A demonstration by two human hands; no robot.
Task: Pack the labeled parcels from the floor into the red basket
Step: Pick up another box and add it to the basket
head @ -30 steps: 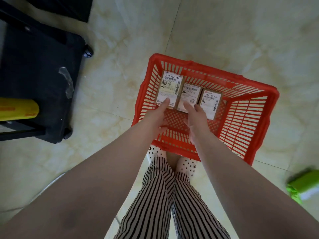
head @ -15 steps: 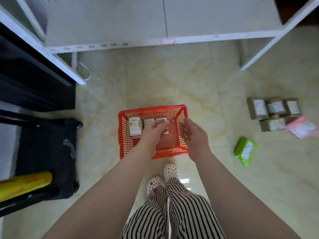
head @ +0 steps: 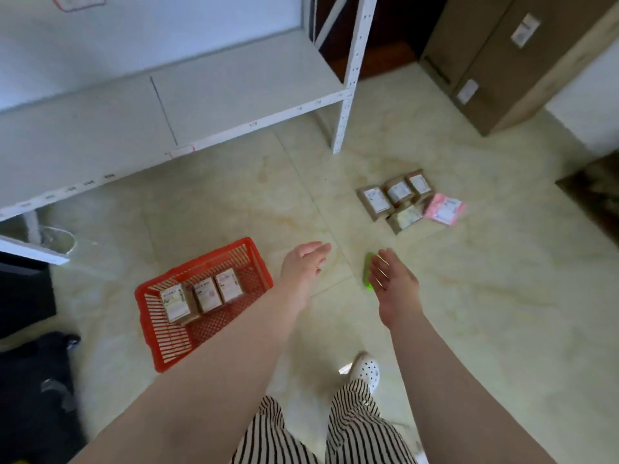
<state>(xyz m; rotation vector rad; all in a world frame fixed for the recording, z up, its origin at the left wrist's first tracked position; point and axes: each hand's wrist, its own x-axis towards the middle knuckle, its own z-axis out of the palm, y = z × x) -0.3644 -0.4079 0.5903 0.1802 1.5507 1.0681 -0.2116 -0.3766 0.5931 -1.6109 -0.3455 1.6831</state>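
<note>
The red basket [head: 157, 343] stands on the floor at lower left with three brown labeled parcels [head: 205, 295] side by side inside it. Several more brown labeled parcels [head: 395, 199] lie grouped on the floor at right, a pink mailer [head: 443, 208] beside them. A green parcel [head: 367, 274] lies nearer, mostly hidden behind my right hand [head: 393, 286]. My left hand [head: 303, 267] hangs right of the basket. Both hands are open and hold nothing.
A white metal shelf unit [head: 207, 95] spans the back, its post [head: 345, 105] standing on the floor near the parcels. Tall cardboard boxes [head: 495, 61] stand at back right. A black cart [head: 37, 390] sits at lower left. My shoe [head: 366, 368] is below the hands.
Both hands have left the basket and swung right toward the floor parcels. The view has risen and turned right, so the basket now sits at lower left.
</note>
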